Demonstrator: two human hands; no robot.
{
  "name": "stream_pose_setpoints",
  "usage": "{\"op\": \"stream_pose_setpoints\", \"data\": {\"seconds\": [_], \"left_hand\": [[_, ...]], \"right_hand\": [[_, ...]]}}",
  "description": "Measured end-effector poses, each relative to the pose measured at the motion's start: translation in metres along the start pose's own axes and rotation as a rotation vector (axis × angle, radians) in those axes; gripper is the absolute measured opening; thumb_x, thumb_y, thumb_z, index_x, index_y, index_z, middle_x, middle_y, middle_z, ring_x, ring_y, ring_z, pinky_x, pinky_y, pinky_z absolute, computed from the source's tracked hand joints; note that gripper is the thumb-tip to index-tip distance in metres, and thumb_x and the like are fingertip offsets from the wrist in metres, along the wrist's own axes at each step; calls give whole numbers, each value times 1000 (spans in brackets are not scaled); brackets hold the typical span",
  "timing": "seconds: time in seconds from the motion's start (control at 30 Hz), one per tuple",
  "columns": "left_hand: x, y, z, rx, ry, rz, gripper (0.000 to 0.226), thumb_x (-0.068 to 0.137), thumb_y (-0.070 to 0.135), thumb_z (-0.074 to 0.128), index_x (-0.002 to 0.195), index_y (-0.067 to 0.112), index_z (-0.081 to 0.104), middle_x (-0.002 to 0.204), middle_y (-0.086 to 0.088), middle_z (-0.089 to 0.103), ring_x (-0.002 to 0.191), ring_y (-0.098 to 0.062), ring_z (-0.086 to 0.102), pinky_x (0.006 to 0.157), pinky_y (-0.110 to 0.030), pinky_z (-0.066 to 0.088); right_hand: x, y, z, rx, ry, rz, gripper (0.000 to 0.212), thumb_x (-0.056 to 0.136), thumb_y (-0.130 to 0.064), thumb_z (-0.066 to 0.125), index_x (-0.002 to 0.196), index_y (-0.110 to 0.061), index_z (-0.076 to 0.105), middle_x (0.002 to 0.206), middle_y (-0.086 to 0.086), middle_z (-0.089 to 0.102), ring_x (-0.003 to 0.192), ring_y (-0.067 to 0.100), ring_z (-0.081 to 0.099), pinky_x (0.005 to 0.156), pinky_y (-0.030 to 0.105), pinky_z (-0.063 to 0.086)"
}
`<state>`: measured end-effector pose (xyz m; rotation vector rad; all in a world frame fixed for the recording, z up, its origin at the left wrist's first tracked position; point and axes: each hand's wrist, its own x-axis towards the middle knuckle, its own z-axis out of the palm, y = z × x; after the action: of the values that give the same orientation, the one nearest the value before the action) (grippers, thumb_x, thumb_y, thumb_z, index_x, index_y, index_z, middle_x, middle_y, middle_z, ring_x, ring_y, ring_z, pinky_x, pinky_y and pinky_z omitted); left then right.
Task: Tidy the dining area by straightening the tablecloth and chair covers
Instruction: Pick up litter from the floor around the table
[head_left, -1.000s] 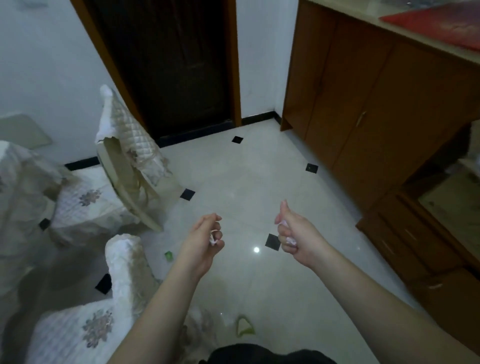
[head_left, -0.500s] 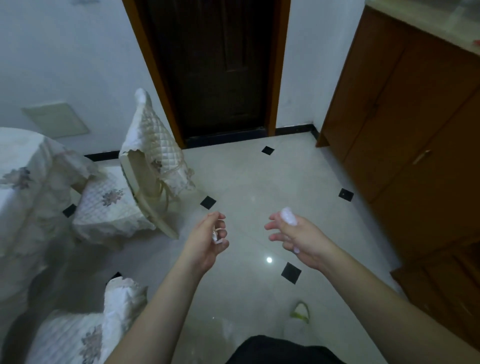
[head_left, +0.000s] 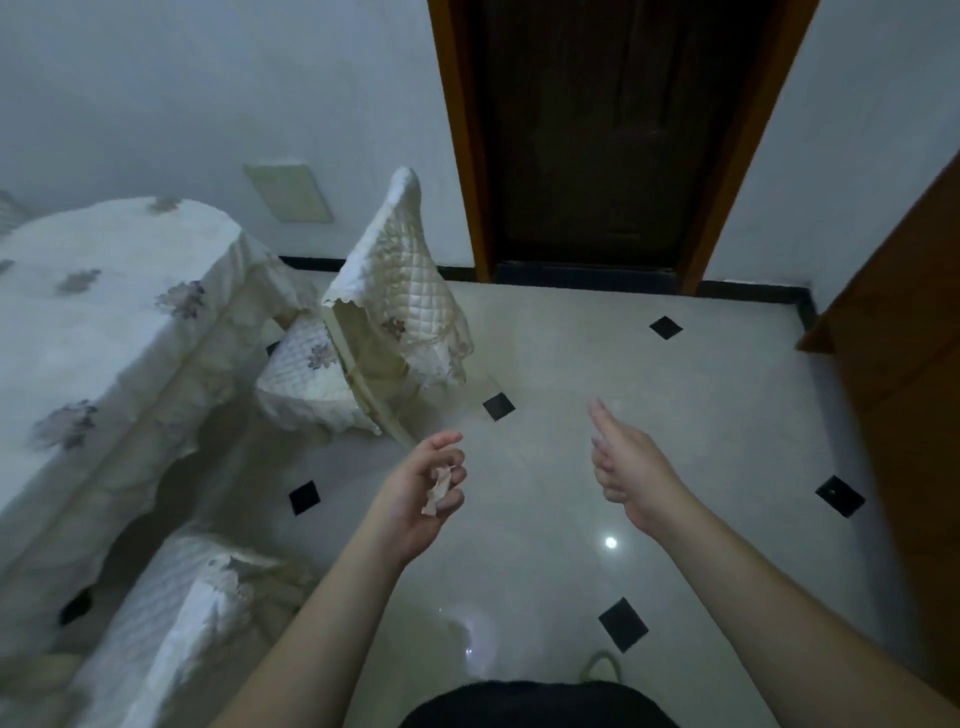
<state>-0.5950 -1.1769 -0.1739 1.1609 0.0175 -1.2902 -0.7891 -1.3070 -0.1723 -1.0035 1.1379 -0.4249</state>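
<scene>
Tiled floor (head_left: 675, 467), pale with black diamond insets, is filling most of the view; a dark door (head_left: 597, 130) is sitting in the far wall and a brown cabinet (head_left: 909, 364) is running down the right edge.

Task items are all sitting left. The table (head_left: 31, 467) is wearing a white floral tablecloth (head_left: 104, 322) that is hanging unevenly at the near corner. The far chair (head_left: 384, 415) is leaning, with its quilted back cover (head_left: 400, 291) riding up and bunching into a peak, bare frame showing below. The seat cover (head_left: 306, 379) is sitting beside the table edge. A nearer chair cover (head_left: 171, 623) is lying rumpled at lower left.

Left hand (head_left: 421, 493) is hovering over the floor with its grip curling round a small white scrap (head_left: 439, 488), looks like paper or tissue. Right hand (head_left: 623, 467) is hanging released, fingers straight, holding nothing I can make out; a pale blur near the fingertips is too smeared to call.

Judgement: both hands are well apart from any cover, so the step is the reach to the far chair. To do it well:
- ditch the scrap first, needs two free grips
- upright the chair before touching fabric
- take the back cover by both lower corners, pull down evenly so the peak is seating on the top rail
- smooth the seat cover outward after.

Risk: a one-sided tug is likely skewing the cover or tipping the chair further.
</scene>
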Motion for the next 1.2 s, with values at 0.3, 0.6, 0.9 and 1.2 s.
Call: {"op": "stream_pose_setpoints", "data": {"seconds": [0.3,0.6,0.9,1.2], "left_hand": [[11,29,-63,-208,198,101,7,86,9,47,80,13,50,53,2,30,38,-9,24,36,-20,11],[61,79,-131,-423,241,162,19,84,13,55,70,18,44,56,4,27,39,-8,24,36,-18,10],[116,142,-162,-359,353,275,20,90,7,49,79,23,45,64,5,35,46,-7,30,33,-15,16],[169,153,-172,-119,595,247,22,87,-8,45,94,12,49,68,-6,43,54,-13,35,39,-20,17]], "right_hand": [[60,-22,87,-70,-269,45,25,88,-1,33,98,-8,55,79,14,59,40,11,32,35,15,16],[124,-44,181,-54,-589,45,18,100,-23,45,90,-13,56,66,-1,41,43,5,28,35,15,18],[183,-63,261,-232,-495,101,42,91,-52,53,68,-24,32,55,-4,27,41,8,18,35,16,12],[258,-68,302,-503,-526,-10,40,93,-48,50,65,-22,37,56,-4,33,42,8,25,41,22,21]]}}
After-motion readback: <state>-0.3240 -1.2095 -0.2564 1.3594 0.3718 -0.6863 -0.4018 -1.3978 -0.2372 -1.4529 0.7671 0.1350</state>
